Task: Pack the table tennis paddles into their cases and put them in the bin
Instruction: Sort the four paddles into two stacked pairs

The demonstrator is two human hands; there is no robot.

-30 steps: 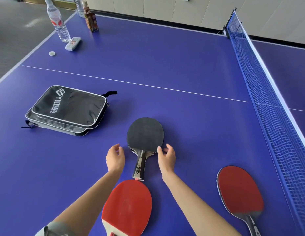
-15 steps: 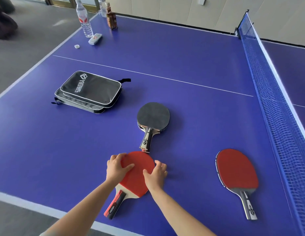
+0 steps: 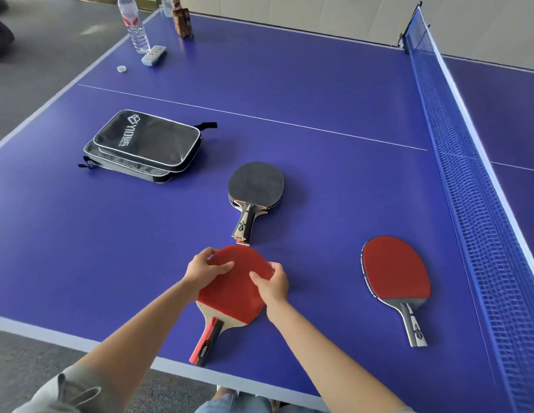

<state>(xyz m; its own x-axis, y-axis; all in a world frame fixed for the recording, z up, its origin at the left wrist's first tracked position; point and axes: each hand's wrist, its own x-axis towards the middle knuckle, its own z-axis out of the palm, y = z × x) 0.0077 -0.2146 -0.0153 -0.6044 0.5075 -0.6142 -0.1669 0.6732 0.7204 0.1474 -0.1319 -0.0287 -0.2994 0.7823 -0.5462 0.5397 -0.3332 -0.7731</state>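
Observation:
A red paddle with a red-and-black handle (image 3: 234,296) lies near the table's front edge. My left hand (image 3: 204,266) grips the left rim of its blade and my right hand (image 3: 273,281) grips the right rim. Beyond it lie black-faced paddles (image 3: 255,186), stacked one on another, handles toward me. Another red paddle (image 3: 396,278) lies to the right, close to the net. Black cases with white piping (image 3: 143,147) are stacked at the left, zipped shut as far as I can tell. No bin is in view.
The blue table (image 3: 319,93) has its net (image 3: 468,180) along the right side. At the far left corner stand a water bottle (image 3: 134,25), a brown bottle (image 3: 182,20), a small white box (image 3: 154,55) and a bottle cap (image 3: 121,68).
Both hands left the black paddles and came back to the near red paddle, taking hold of its blade on both sides. My view pulled back from the table.

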